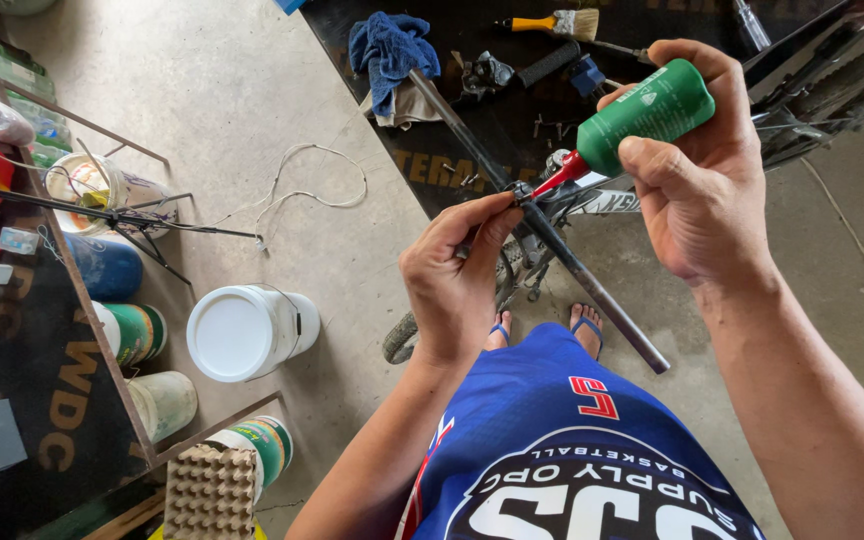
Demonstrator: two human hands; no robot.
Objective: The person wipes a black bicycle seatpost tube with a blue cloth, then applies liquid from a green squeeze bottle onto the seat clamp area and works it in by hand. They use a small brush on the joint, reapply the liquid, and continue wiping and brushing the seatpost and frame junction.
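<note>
My right hand [697, 180] grips a small green squeeze bottle [645, 113] with a red nozzle, tilted so the tip points down-left onto a long grey metal rod [562, 250]. My left hand [457, 275] pinches that rod at a small fitting right where the nozzle tip meets it. The rod runs diagonally from a blue rag [389, 52] at the top down to its free end at the lower right. A bicycle wheel and frame parts [512, 280] lie on the floor under my hands, partly hidden by them.
A black mat [472, 130] at the top holds a yellow-handled brush [552, 22], small parts and tools. A white lidded bucket [247, 330], paint cans, an egg tray [210, 492] and a metal rack [82, 300] stand at left. A white cord [302, 190] lies on the concrete.
</note>
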